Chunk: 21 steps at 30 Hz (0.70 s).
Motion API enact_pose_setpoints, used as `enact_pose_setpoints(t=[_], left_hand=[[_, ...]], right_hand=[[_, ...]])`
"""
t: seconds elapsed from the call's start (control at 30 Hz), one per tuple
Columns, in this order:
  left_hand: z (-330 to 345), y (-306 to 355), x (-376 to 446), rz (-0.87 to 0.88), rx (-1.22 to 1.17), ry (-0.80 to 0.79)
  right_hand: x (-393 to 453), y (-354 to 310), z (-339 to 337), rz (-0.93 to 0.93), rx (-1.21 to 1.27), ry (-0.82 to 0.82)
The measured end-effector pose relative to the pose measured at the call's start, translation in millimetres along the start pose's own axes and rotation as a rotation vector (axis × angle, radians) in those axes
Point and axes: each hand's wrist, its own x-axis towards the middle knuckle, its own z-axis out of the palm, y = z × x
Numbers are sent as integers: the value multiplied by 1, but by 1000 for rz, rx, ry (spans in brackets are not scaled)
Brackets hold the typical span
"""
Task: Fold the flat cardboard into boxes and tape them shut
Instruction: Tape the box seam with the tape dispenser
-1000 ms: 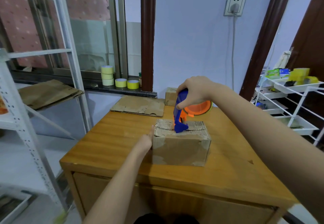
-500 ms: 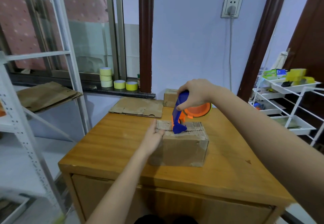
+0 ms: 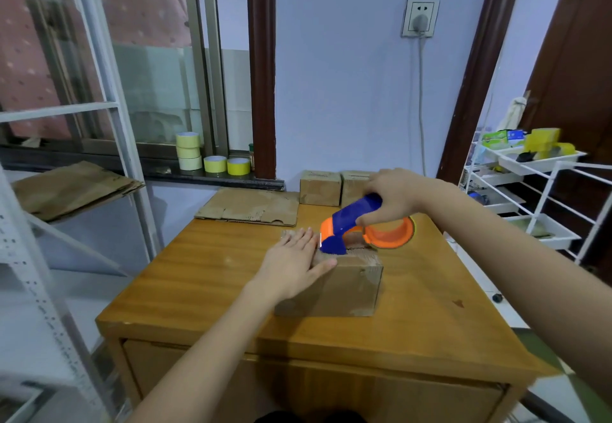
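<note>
On the wooden counter (image 3: 205,276) sits a cardboard box (image 3: 344,286), near the middle. At 9 o'clock of it the left hand (image 3: 294,265) lies flat and spread on top. At 1 o'clock the right hand (image 3: 395,195) grips a blue and orange tape tool (image 3: 357,220). Flat cardboard (image 3: 248,207) and 2 small boxes (image 3: 334,187) line the far edge. Bare wood runs along the near edge.

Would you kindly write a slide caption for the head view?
Left hand flat on the cardboard box while the right hand runs a tape dispenser across its top.
</note>
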Motion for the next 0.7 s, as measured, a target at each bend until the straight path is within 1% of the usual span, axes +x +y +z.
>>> enact_pose_setpoints(t=[0.03,0.07,0.17,0.27,0.53,0.7], left_hand=[[-1,0,0,0,0,-5],[-1,0,0,-2,3,-8],[-2,1,-3,4,5,9],[-1,1,-2,9,11,13],[3,-2,0,8,10,44],[6,-3,2,-1,-1,55]], right_hand=[[2,-3,1,-4,-75,-11],[4,-6,2,-8,-96,-18],[7,-16,11,-37,3,-12],[9,-18,21,-57,33,-2],[11,0,35,-68,143,-1],[3,12,39,-73,264,-3]])
